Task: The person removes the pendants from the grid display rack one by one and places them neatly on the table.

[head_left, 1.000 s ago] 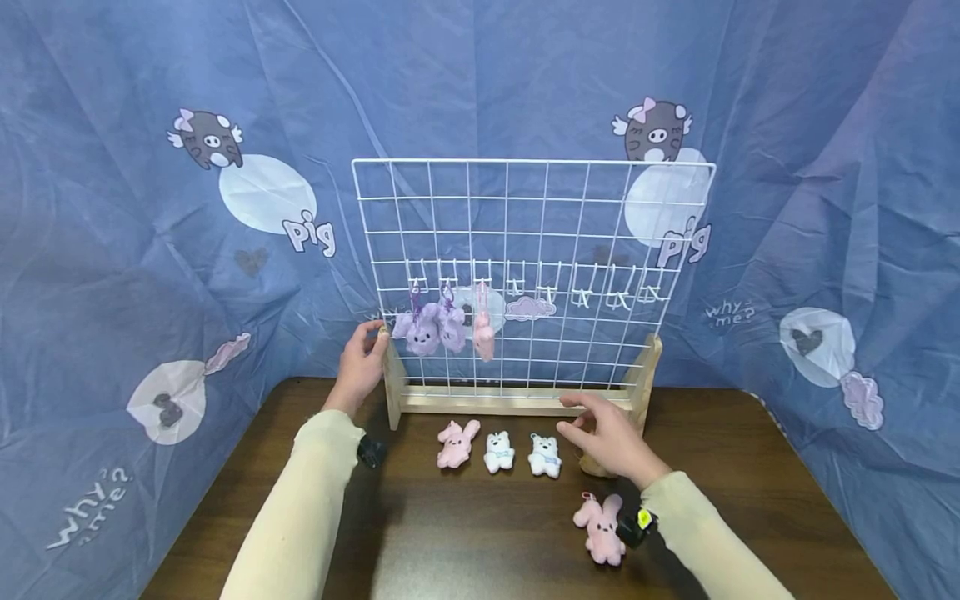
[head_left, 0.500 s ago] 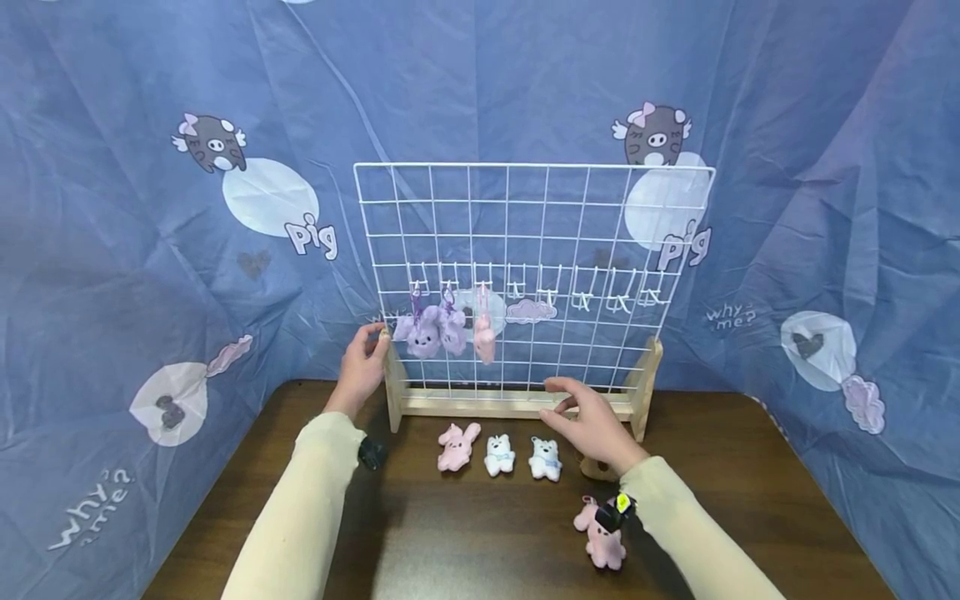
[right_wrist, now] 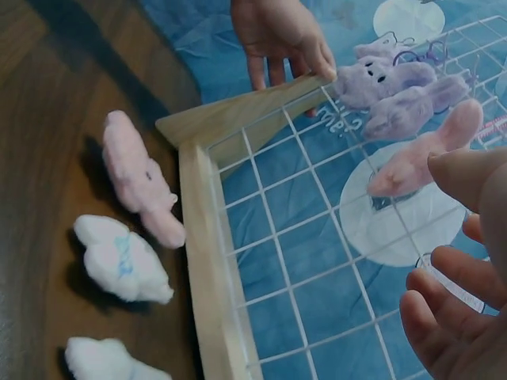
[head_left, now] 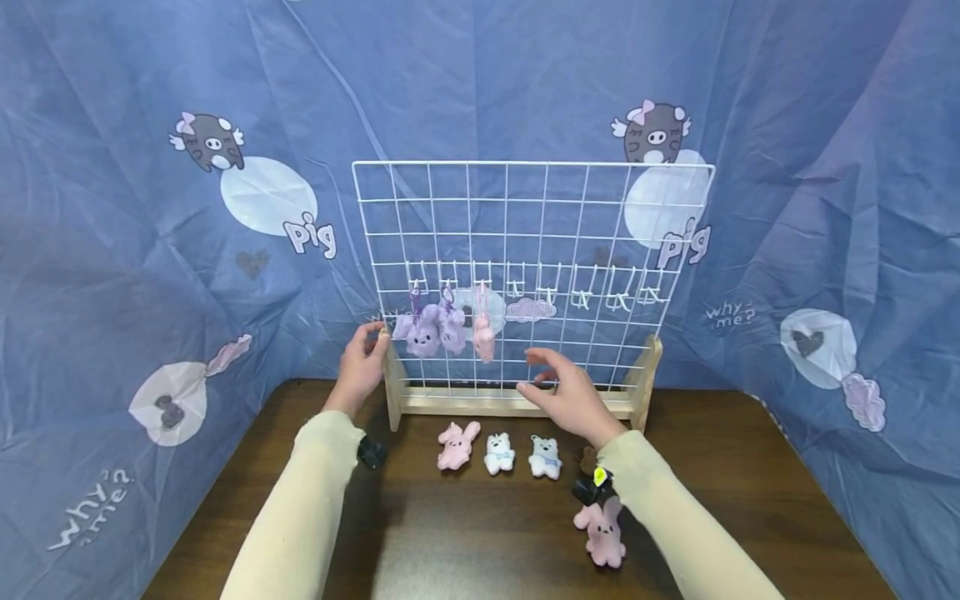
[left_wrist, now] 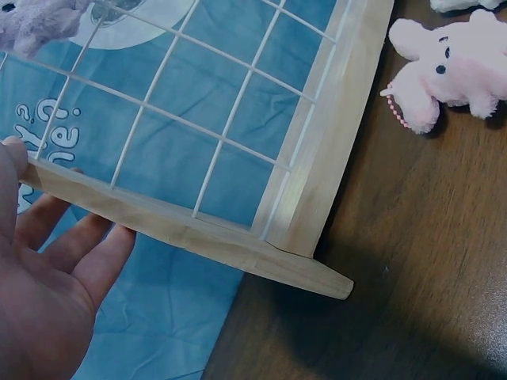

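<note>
- Gripping the wooden post [head_left: 393,392] at the left of the wire grid [head_left: 533,163] with thumb and fingers of the left hand [head_left: 362,362].
- Holding nothing in the right hand [head_left: 567,400]; fingers parted, on the grid's near side.
- Note the hanging pink toy [head_left: 483,337], left of the right hand and just right of two purple toys [head_left: 424,336].
- Could unhook that toy by brushing leftward.
- Could tilt the grid by pulling unevenly on the post.
</note>
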`<action>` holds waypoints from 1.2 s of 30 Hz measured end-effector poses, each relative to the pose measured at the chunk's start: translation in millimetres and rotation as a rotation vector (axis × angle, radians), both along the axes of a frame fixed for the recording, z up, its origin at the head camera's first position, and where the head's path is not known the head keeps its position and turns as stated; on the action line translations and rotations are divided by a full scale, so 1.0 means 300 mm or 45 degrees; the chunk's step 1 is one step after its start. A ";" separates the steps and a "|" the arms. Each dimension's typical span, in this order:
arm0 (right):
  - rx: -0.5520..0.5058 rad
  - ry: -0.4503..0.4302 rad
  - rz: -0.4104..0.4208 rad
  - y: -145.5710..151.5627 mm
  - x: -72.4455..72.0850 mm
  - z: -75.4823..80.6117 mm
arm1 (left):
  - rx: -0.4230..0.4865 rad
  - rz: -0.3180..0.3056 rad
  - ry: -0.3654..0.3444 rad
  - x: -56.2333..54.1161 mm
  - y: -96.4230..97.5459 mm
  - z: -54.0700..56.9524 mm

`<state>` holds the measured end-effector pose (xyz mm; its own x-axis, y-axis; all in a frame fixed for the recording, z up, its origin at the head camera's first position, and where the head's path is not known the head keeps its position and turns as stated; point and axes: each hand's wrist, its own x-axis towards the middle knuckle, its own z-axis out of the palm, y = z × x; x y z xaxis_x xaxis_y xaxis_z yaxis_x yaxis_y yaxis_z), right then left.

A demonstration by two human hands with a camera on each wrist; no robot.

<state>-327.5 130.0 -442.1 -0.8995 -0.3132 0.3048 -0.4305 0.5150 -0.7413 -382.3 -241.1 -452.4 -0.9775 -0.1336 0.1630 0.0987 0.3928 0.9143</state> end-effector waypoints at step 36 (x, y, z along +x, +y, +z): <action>-0.223 -0.138 0.061 -0.170 -0.094 0.151 | -0.013 0.000 0.013 0.000 -0.001 -0.001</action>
<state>-355.8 79.0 -396.9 -0.9154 -0.3069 0.2605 -0.3641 0.3552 -0.8610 -382.3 -241.4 -452.6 -0.9758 -0.1317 0.1746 0.1084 0.4019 0.9092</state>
